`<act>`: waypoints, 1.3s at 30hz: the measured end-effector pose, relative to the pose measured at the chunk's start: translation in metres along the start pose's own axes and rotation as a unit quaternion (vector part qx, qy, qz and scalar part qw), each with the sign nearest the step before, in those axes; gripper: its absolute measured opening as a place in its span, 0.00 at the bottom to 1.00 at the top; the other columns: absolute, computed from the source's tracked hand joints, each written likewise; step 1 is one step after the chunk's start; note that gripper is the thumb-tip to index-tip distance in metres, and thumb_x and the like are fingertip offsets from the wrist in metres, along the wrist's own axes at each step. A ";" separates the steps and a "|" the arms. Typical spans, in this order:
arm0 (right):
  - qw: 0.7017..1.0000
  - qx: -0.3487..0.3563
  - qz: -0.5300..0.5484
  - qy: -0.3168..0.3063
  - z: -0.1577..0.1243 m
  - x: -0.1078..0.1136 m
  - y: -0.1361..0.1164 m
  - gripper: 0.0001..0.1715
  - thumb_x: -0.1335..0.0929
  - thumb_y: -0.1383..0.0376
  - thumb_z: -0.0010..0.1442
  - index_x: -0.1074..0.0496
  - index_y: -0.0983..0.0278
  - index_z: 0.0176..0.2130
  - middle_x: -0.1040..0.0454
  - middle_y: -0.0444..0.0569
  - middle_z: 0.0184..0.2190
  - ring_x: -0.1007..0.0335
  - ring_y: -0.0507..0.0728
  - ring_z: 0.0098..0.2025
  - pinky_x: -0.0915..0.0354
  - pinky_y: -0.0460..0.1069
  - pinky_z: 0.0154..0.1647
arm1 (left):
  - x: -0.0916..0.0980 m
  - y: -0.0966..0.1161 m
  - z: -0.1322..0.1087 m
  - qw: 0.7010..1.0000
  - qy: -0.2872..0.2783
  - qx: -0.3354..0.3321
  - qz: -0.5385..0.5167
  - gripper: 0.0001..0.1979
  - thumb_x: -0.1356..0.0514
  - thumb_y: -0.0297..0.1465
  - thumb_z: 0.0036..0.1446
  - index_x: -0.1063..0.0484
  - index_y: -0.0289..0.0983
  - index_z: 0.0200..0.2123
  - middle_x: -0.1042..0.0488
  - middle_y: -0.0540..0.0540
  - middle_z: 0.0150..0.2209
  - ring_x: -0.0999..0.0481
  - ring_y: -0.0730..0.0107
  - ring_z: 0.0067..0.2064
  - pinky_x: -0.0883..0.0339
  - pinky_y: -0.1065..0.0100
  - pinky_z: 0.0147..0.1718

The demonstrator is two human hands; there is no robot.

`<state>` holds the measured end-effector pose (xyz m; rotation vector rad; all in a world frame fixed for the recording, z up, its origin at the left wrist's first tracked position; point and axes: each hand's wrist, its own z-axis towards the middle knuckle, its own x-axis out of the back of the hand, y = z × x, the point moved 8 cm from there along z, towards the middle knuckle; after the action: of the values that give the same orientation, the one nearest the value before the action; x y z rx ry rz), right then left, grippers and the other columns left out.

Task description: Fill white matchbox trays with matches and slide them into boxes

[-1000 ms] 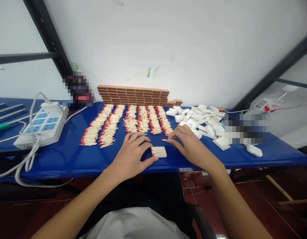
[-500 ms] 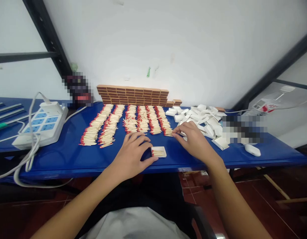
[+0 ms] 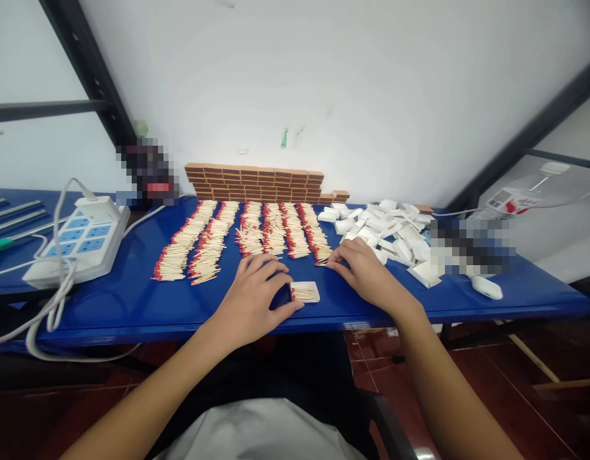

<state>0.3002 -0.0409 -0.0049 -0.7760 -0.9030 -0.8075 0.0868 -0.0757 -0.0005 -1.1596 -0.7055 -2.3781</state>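
A small white matchbox tray with a few red-tipped matches in it lies on the blue table near the front edge. My left hand rests beside it, thumb and fingers bracing its left end. My right hand reaches to the near end of the rightmost row of matches, fingertips pinched on matches there. Several rows of red-tipped matches lie across the table's middle.
A stack of brown matchbox sleeves stands against the wall. A heap of white empty trays lies at the right, with a white mouse beyond. A white power strip with cables sits at the left.
My right hand, which held a single match beside the tray, moved back to the rightmost match row and now pinches there. My left hand stayed at the tray.
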 end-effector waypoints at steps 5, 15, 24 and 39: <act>1.000 0.008 0.005 0.005 -0.005 0.009 -0.016 0.06 0.33 0.66 0.74 0.28 0.60 0.41 0.26 0.52 0.39 0.34 0.65 0.45 0.35 0.60 0.48 | 0.000 0.000 0.000 1.000 -0.001 -0.002 0.000 0.13 0.31 0.41 0.65 0.21 0.39 0.44 0.19 0.42 0.53 0.27 0.50 0.61 0.40 0.47 0.62; 0.999 0.047 -0.016 -0.003 -0.015 0.021 -0.069 0.07 0.34 0.65 0.75 0.31 0.60 0.41 0.26 0.52 0.42 0.36 0.64 0.47 0.36 0.60 0.48 | 0.001 0.001 0.001 1.000 0.004 -0.003 -0.004 0.14 0.31 0.41 0.64 0.21 0.39 0.46 0.19 0.42 0.51 0.27 0.50 0.60 0.39 0.46 0.61; 0.997 0.062 0.026 -0.034 -0.018 0.008 -0.085 0.05 0.34 0.66 0.75 0.29 0.61 0.43 0.26 0.52 0.43 0.36 0.63 0.46 0.36 0.59 0.48 | 0.000 0.001 0.001 1.000 0.007 -0.004 -0.001 0.14 0.30 0.41 0.64 0.21 0.38 0.45 0.19 0.43 0.51 0.26 0.50 0.60 0.40 0.47 0.61; 0.998 0.019 0.049 -0.025 0.001 -0.005 -0.025 0.08 0.34 0.61 0.74 0.27 0.59 0.41 0.25 0.54 0.42 0.34 0.65 0.46 0.33 0.62 0.51 | 0.000 0.000 0.001 1.000 -0.006 0.005 -0.004 0.13 0.31 0.42 0.65 0.21 0.40 0.45 0.19 0.42 0.53 0.28 0.49 0.62 0.41 0.45 0.63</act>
<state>0.2769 -0.0505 -0.0028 -0.8048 -0.9160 -0.6862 0.0871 -0.0752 -0.0001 -1.1709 -0.7261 -2.3724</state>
